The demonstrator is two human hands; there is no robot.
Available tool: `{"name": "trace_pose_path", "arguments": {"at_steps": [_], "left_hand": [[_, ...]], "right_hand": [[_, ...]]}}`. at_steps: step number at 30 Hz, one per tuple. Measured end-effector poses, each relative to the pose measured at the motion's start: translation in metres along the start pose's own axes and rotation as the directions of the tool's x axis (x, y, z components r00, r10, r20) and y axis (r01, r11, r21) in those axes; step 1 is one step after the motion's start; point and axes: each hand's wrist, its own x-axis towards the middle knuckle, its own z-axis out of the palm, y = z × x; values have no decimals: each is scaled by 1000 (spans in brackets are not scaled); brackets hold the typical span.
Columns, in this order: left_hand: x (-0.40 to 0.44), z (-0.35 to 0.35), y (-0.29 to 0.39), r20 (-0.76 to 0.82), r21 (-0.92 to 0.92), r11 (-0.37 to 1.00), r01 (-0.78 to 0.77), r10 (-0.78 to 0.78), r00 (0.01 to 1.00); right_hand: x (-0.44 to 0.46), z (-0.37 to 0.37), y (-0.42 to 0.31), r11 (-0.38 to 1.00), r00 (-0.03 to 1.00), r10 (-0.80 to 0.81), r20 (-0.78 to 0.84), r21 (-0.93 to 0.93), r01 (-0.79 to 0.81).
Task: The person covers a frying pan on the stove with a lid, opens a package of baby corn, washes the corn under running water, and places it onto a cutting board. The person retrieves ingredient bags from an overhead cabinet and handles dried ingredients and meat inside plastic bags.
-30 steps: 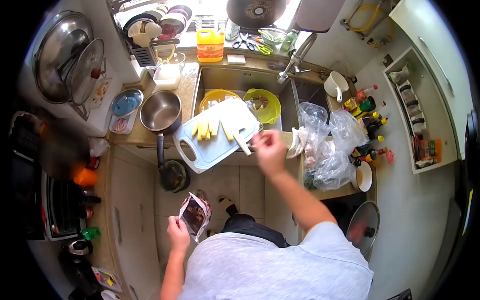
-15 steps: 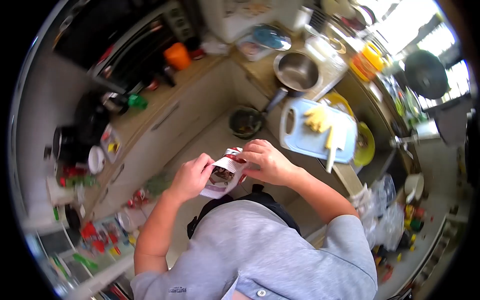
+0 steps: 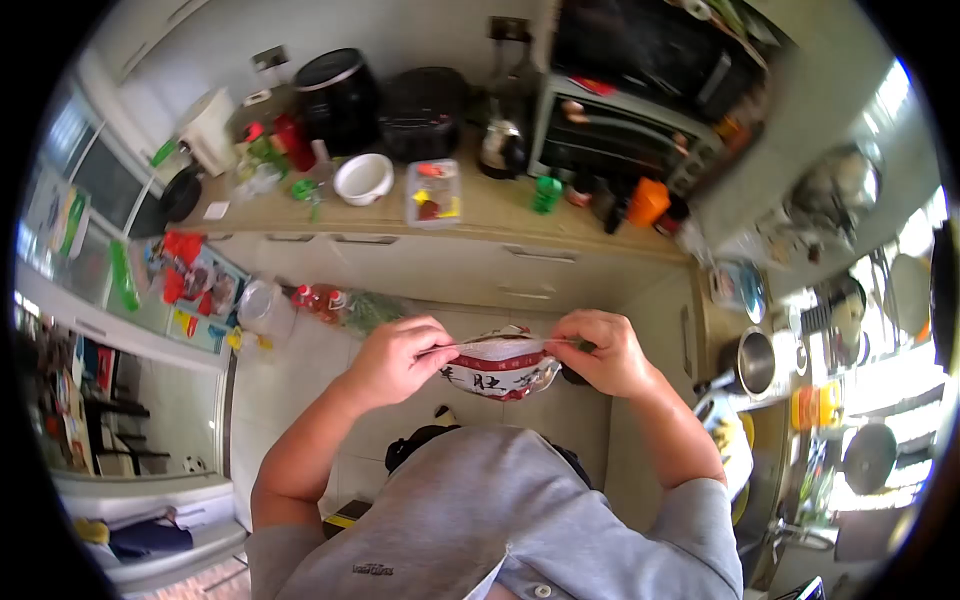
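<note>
A red and white printed food bag (image 3: pixel 500 372) hangs in front of my body, its top edge stretched level between my hands. My left hand (image 3: pixel 402 358) pinches the left end of that edge. The right end is pinched by my right hand (image 3: pixel 603 352). The bag's top looks pressed flat, and its contents are hidden. At the far right, the cutting board (image 3: pixel 730 440) with yellow pieces lies partly out of sight beside the sink.
Along the counter (image 3: pixel 480 215) ahead stand a white bowl (image 3: pixel 363 179), a clear tray (image 3: pixel 433 193), a kettle (image 3: pixel 502 148) and an oven (image 3: pixel 625 135). Bottles (image 3: pixel 320 303) stand on the floor at the left. A steel pot (image 3: pixel 755 362) is at the right.
The view has swung left from the sink to the oven counter. My right hand has come from near the board to the bag, whose open top is now drawn flat between both hands.
</note>
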Motion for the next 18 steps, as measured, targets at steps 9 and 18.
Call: {"name": "trace_pose_path", "arguments": {"at_steps": [9, 18], "left_hand": [[-86, -115, -43, -341, 241, 970, 40, 46, 939], [-184, -188, -56, -592, 290, 803, 521, -278, 757]], "right_hand": [[176, 116, -76, 955, 882, -263, 390, -28, 296], [317, 272, -115, 685, 446, -702, 555, 356, 636]]}}
